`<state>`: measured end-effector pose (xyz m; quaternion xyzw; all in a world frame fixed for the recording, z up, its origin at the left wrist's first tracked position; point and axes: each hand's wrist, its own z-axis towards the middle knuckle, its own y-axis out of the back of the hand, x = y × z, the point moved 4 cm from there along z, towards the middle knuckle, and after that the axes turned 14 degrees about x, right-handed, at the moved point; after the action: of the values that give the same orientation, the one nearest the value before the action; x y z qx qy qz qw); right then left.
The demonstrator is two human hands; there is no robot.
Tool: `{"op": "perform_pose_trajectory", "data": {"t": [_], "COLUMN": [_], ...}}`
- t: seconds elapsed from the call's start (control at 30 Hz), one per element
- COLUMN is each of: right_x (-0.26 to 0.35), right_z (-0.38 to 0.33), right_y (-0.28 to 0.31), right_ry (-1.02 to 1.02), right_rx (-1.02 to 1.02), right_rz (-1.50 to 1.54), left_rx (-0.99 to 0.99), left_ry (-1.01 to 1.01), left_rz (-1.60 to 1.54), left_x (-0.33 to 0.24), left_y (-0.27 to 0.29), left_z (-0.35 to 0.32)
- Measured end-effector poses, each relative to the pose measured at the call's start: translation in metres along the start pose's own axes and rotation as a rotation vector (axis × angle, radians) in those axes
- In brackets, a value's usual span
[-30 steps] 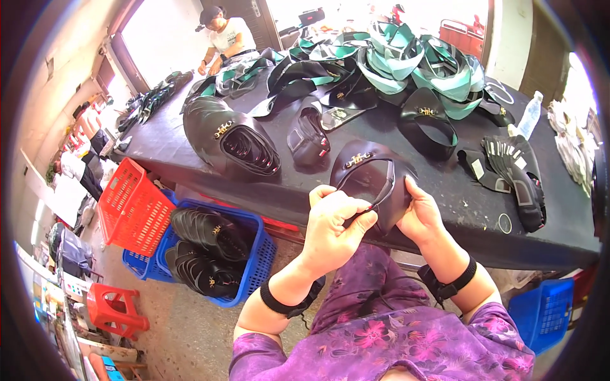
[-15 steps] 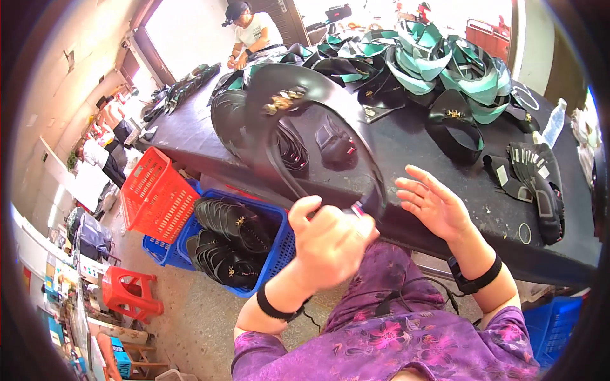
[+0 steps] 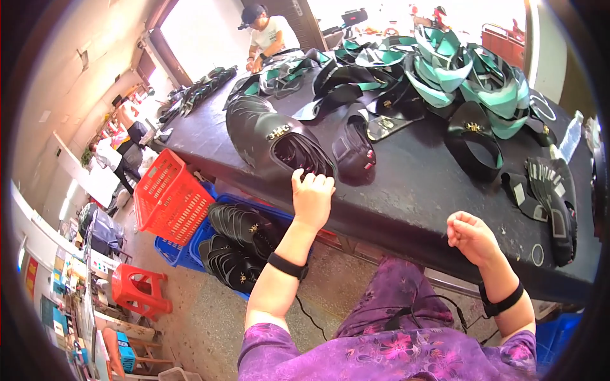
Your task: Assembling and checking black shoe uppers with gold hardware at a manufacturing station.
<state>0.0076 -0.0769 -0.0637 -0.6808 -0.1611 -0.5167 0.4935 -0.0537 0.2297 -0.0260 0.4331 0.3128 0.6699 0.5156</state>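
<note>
A nested stack of black shoe uppers [image 3: 254, 136] with gold buckle trims lies along the near edge of the dark table. My left hand [image 3: 312, 200] is closed at the lower rim of the frontmost shoe upper [image 3: 298, 136], its fingertips partly hidden against the rim. Just right of the stack sits another folded black upper [image 3: 353, 155]. My right hand [image 3: 473, 238] hangs over the table's near edge, fingers curled in, with nothing visible in them. A single upper with a gold buckle [image 3: 473, 143] stands farther back on the right.
Teal-lined uppers [image 3: 438, 70] are heaped across the back of the table [image 3: 406, 190]. Black pieces [image 3: 549, 197] and a clear bottle [image 3: 570, 136] lie at the right. Below on the left are a blue crate [image 3: 289, 219] of uppers, a red crate [image 3: 175, 197] and a stool [image 3: 141, 289]. A person [image 3: 270, 35] works beyond.
My left hand has brought the blurred, raised upper down onto the front of the stack. My right hand has moved lower and its spread fingers have curled in. The view has shifted slightly.
</note>
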Motion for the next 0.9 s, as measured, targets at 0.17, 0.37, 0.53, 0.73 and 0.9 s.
{"op": "perform_pose_trajectory", "data": {"t": [0.17, 0.37, 0.53, 0.73, 0.9], "right_x": [0.001, 0.011, 0.014, 0.002, -0.006], "right_z": [-0.006, -0.015, -0.023, -0.011, -0.003], "right_y": [0.005, 0.008, 0.016, 0.003, -0.040], "right_ry": [-0.009, -0.056, -0.090, -0.133, -0.165], "right_rx": [0.000, -0.007, -0.056, 0.005, 0.211], "right_rz": [-0.070, -0.197, -0.286, -0.293, -0.868], "left_rx": [-0.003, 0.005, -0.041, -0.130, -0.134], "left_ry": [0.093, 0.062, 0.141, 0.121, 0.189], "left_rz": [-0.084, -0.018, -0.040, -0.205, -0.372], "left_x": [-0.007, 0.008, 0.041, 0.010, -0.006], "left_y": [0.004, -0.011, -0.019, -0.015, -0.027], "left_z": [0.007, 0.003, -0.030, -0.008, -0.079]}}
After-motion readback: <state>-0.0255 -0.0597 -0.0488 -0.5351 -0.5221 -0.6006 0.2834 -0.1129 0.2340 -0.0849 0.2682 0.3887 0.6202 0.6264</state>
